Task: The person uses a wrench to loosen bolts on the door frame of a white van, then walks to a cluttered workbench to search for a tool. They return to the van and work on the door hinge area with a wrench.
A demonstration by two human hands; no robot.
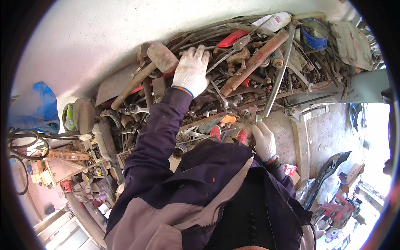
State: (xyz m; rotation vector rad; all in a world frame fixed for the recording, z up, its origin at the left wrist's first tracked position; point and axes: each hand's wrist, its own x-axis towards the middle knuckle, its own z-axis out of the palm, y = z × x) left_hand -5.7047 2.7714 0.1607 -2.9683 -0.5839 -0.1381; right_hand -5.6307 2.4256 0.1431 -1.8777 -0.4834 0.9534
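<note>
The left hand, in a white knitted glove, is lying palm down on the heap of tools covering the worktop, its fingers pointing away from the person; I cannot tell whether it is gripping anything underneath. A mallet is resting just left of it, while a rusty brown bar is slanting across the heap to its right. The right hand, also gloved, is pinching a wrench, whose forked end is pointing away from the person, near the worktop's front edge.
</note>
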